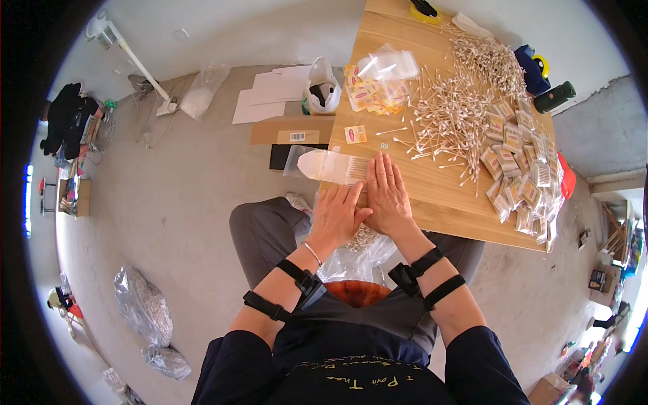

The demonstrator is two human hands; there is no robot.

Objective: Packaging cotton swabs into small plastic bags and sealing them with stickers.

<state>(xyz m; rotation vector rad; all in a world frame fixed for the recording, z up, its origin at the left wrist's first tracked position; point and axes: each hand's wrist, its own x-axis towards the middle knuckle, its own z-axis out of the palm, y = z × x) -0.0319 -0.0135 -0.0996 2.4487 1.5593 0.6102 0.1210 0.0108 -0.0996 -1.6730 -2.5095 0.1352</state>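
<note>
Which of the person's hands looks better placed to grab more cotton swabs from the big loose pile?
Probably the right hand. It lies flat on the light wooden table, on the side nearer the loose pile of white cotton swabs. The left hand sits at the table's near edge, farther off.

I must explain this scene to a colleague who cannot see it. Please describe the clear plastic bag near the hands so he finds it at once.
Start at the light wooden table. At its near left corner, both hands, left hand and right hand, lie flat. The clear plastic bag of cotton swabs lies at the fingertips, overhanging the edge. Unlike the small filled packets piled on the right, it is larger and alone.
</note>
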